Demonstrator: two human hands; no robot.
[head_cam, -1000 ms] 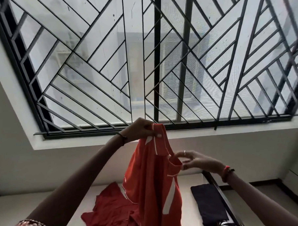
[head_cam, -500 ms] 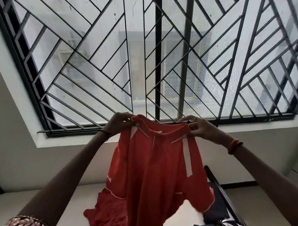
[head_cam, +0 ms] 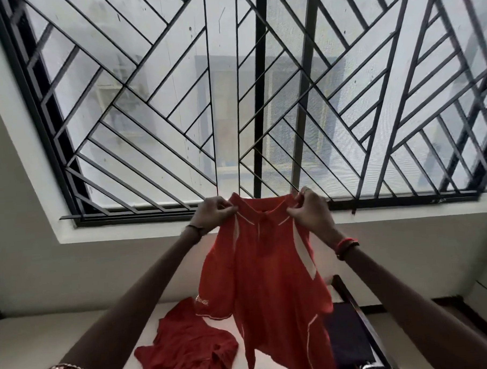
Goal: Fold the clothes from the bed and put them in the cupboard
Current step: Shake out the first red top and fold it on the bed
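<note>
Compared with a second ago, the right hand [head_cam: 310, 213] is now sitting level with the left hand [head_cam: 213, 217], and the red sports garment with white stripes [head_cam: 268, 267] is hanging spread between them at 12 o'clock, above the pale bed [head_cam: 34, 347]. On each hand the fingers [head_cam: 224, 210] are pinching its top edge, probably letting the cloth drop straight for folding. Whether it is a shirt or shorts is hard to tell. A crumpled red garment [head_cam: 185, 346] is lying at 7 o'clock. A dark navy cloth [head_cam: 346, 333] at 5 o'clock is partly hiding behind it. No cupboard is showing.

Small white script [head_cam: 202, 301] on the red shirt [head_cam: 268, 267] is illegible.
</note>
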